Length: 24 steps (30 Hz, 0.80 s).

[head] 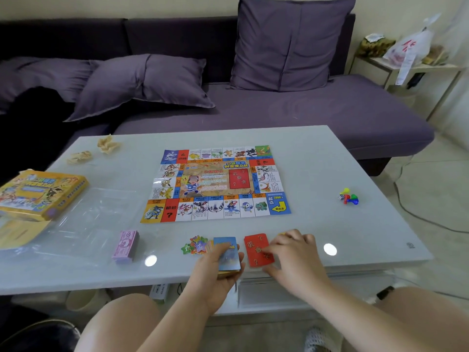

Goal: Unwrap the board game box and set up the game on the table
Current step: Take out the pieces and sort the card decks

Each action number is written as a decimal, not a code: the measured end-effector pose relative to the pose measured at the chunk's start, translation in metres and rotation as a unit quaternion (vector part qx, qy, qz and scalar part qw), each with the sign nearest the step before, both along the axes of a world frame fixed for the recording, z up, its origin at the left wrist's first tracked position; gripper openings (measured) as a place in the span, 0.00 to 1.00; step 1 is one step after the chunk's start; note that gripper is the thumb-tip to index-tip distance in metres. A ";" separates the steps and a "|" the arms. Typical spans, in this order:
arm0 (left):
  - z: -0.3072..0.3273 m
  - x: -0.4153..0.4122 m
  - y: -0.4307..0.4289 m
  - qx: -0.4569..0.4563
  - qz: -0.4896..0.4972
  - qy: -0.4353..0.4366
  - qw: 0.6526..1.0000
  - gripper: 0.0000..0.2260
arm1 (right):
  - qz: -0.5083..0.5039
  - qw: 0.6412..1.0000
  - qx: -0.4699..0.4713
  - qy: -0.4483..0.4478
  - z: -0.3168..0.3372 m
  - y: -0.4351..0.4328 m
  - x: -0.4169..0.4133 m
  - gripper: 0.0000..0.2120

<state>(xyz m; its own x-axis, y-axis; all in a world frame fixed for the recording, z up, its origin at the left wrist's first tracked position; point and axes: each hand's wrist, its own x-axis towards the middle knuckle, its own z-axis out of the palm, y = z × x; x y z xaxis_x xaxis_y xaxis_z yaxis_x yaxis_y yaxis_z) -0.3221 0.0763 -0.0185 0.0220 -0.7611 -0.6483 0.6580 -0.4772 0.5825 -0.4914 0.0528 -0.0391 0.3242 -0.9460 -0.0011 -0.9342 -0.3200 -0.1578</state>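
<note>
The paper game board point(215, 184) lies unfolded flat in the middle of the white table point(342, 158). My left hand point(215, 273) grips a stack of blue-backed cards point(228, 252) just above the table's near edge. My right hand point(294, 255) pinches the right side of a red card stack point(256, 248) lying on the table. Star-shaped tokens point(194, 245) sit left of the blue cards. A pink stack of play money point(127, 246) lies further left. The yellow game box point(40, 191) rests at the left edge, beside clear plastic wrap point(96, 219).
Coloured pawns and a die point(349, 196) sit on the table's right side. Two crumpled paper balls point(107, 144) lie at the far left corner. A purple sofa point(279, 105) with cushions stands behind the table. A cable point(416, 214) runs on the floor at right.
</note>
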 end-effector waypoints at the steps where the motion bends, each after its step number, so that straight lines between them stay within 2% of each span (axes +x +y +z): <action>1: 0.001 0.000 0.000 -0.005 -0.007 0.010 1.000 0.05 | -0.003 1.000 -0.002 -0.001 -0.002 0.000 0.002 0.23; 3: 0.003 0.000 -0.001 -0.017 -0.014 0.019 1.000 0.06 | -0.007 1.000 -0.011 -0.006 -0.004 0.001 0.006 0.22; 7: 0.004 0.000 -0.002 -0.045 -0.042 -0.032 0.998 0.05 | -0.026 0.998 -0.027 -0.050 0.002 -0.002 0.002 0.20; 9: 0.003 0.001 -0.002 -0.055 -0.049 -0.045 0.996 0.04 | -0.055 0.993 -0.058 -0.085 0.004 -0.003 -0.013 0.15; 12: 0.001 0.001 -0.002 -0.060 -0.050 -0.046 0.996 0.05 | -0.058 0.990 -0.106 -0.070 -0.010 0.002 -0.044 0.07; 17: -0.003 -0.013 -0.007 -0.053 -0.063 -0.050 0.995 0.08 | -0.005 0.990 -0.124 -0.069 -0.024 0.011 -0.039 0.13; 20: -0.003 -0.020 -0.008 -0.064 -0.083 -0.061 0.993 0.06 | -0.021 0.988 -0.130 -0.083 -0.020 0.007 -0.033 0.14; 22: -0.002 -0.022 -0.009 -0.069 -0.096 -0.067 0.991 0.06 | -0.053 0.980 -0.139 -0.133 -0.012 0.007 -0.032 0.14; 24: 0.000 -0.027 -0.009 -0.071 -0.111 -0.070 0.989 0.06 | -0.115 0.952 -0.061 -0.277 0.008 0.009 -0.029 0.11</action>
